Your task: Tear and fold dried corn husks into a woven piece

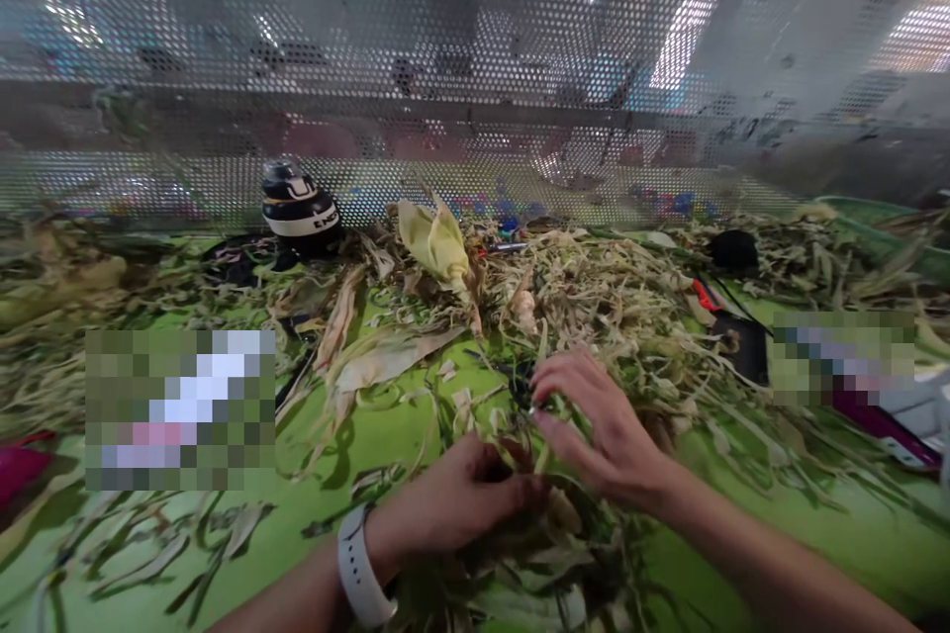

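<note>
My left hand (475,493), with a pale watch band (361,559) on its wrist, is closed in a pinch on a dried husk (514,453), partly hidden by the fingers. Just beyond it, the fingers and thumb of my right hand (594,420) curl at the dark handles of a pair of scissors (520,384), whose blades point away to the left. The grip is partly hidden. Below both hands lies a heap of pale green and brown husk strips (545,569). A whole yellowish husk bundle (437,247) stands further back.
Dry husk scraps (616,287) cover much of the green table (333,485). A black-and-white round container (301,213) stands by the perforated metal panel (475,119). At right lie a dark flat case (742,346) and a purple-edged object (887,430). Two patches are pixelated.
</note>
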Tool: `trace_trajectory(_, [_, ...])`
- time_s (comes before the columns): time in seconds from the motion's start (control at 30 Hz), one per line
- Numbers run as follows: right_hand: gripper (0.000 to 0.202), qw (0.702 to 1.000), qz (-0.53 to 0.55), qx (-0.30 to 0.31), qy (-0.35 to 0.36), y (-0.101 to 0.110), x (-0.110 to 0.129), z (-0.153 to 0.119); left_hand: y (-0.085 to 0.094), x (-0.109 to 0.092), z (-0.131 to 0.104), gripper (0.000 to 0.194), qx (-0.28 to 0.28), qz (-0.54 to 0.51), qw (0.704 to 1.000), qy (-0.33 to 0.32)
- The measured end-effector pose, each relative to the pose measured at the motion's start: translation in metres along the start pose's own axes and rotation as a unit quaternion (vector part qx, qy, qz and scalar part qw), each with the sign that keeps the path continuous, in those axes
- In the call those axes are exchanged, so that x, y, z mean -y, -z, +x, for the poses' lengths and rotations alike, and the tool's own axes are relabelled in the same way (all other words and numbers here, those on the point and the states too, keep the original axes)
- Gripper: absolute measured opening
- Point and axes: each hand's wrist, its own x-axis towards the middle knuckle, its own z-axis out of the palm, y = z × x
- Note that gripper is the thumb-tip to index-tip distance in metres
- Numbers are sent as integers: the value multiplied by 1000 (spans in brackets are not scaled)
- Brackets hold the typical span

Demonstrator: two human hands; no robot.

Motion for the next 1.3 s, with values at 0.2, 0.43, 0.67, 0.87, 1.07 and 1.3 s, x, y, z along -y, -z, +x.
trace_trajectory(0.2, [29, 986, -87, 84, 114, -18, 12, -1, -5, 2, 3, 28, -6, 42, 998, -56])
trace_trajectory(0.43, [32, 983, -50, 82, 156, -18, 6, -2, 0, 0, 0, 39, 83, 48, 995, -42])
trace_trajectory(0.67, [39, 989, -10, 74, 127, -19, 6, -1, -2, -2, -3, 41, 136, 1, 991, 0])
trace_trajectory(0.87, [45, 981, 58, 178, 46, 4, -12, 5, 7, -2, 1, 45, -5, -41, 999, 31])
trace_trajectory(1.07, [45, 985, 88, 150, 2, 3, -22, 7, 13, -6, 2, 44, 6, 15, 1000, -3])
trace_trajectory(1.3, [15, 996, 2, -90, -26, 13, -20, 4, 9, -1, 8, 40, -54, -193, 980, -3])
